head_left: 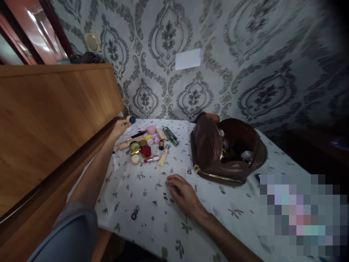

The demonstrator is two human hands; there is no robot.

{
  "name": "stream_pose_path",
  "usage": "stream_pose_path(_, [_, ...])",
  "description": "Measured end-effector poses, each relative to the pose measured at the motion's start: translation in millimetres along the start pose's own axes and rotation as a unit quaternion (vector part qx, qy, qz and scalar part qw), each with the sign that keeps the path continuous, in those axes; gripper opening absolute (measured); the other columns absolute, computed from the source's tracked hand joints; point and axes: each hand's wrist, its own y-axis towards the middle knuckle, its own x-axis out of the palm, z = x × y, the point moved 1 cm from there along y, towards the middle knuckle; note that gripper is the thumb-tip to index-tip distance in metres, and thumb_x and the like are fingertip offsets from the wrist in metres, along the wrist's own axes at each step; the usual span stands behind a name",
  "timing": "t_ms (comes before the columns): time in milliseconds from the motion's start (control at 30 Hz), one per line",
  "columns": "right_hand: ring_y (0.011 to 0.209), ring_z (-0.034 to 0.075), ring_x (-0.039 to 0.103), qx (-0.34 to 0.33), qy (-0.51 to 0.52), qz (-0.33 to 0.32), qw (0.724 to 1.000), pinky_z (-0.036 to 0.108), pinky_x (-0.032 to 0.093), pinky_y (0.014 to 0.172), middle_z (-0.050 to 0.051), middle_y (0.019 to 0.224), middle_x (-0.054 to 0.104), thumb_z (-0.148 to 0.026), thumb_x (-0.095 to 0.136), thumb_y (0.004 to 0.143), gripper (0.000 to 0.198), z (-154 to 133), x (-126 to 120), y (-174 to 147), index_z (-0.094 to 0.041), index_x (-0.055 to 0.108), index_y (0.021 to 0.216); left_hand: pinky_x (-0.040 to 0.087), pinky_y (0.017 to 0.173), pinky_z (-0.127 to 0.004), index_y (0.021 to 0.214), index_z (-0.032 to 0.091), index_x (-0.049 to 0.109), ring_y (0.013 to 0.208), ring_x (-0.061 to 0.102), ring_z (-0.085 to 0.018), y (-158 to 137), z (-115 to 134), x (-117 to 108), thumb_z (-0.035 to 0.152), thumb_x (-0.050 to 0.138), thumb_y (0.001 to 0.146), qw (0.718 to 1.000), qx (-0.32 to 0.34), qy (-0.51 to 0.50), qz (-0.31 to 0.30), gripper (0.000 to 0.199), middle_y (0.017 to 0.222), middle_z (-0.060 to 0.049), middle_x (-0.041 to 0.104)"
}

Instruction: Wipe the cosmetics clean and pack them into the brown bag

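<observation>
Jar [132,119] near the edge, at risk of a slip

Head view: left of centre, the left hand [120,128] pinches the jar at the far corner of the cloth [148,218]. A loosened fingertip grip could drop it toward the panel [68,98]. The left forearm, just beside the tube [115,162], could nudge that off. Lower centre, well apart, the right hand [184,195] curls loosely, apparently holding nothing.

Pale container [128,118], navy cap [132,119], sideways; in left grip [122,127]
</observation>
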Motion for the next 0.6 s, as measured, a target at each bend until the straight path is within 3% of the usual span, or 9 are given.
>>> stream_pose_path(133, [0.100, 0.023, 0.064, 0.008, 0.000, -0.008, 1.000, 0.037, 0.052, 0.088, 0.010, 0.108, 0.066, -0.018, 0.051, 0.088, 0.021, 0.2, -0.7, 0.1, -0.021, 0.069, 0.097, 0.041, 0.065, -0.024, 0.089, 0.015, 0.073, 0.072, 0.055, -0.015, -3.1, 0.9, -25.2, 0.045, 0.058, 0.076, 1.000, -0.018, 0.014, -0.016, 0.036, 0.082, -0.002, 0.070])
stream_pose_path(300, [0.099, 0.022, 0.064, 0.005, 0.006, -0.007, 1.000, 0.036, 0.052, 0.087, 0.009, 0.107, 0.067, -0.015, 0.050, 0.087, 0.021, -4.2, -1.9, -0.1, -0.021, 0.069, 0.096, 0.039, 0.059, -0.025, 0.076, 0.017, 0.072, 0.067, 0.056, -0.017, -50.9, -20.8, -54.4, 0.049, 0.064, 0.070, 0.992, -0.062, 0.087, -0.062, 0.033, 0.068, -0.001, 0.066])
stream_pose_path(433, [0.098, 0.022, 0.064, 0.004, 0.006, -0.002, 1.000, 0.035, 0.052, 0.085, 0.009, 0.106, 0.067, -0.014, 0.050, 0.087, 0.021, -6.2, -2.0, 0.2, -0.021, 0.068, 0.095, 0.036, 0.054, -0.025, 0.062, 0.021, 0.066, 0.060, 0.055, -0.018, -96.6, -46.1, -53.3, 0.045, 0.070, 0.063, 0.974, -0.119, 0.178, -0.077, 0.025, 0.056, 0.000, 0.060])
stream_pose_path(600, [0.096, 0.022, 0.064, 0.000, 0.000, -0.002, 1.000, 0.035, 0.052, 0.084, 0.009, 0.105, 0.066, -0.013, 0.049, 0.087, 0.021, -5.3, -1.6, 0.6, -0.020, 0.068, 0.095, 0.035, 0.053, -0.024, 0.071, 0.023, 0.064, 0.061, 0.056, -0.018, -120.9, -57.2, -40.4, 0.037, 0.070, 0.064, 0.957, -0.143, 0.237, -0.092, 0.017, 0.056, 0.002, 0.058])
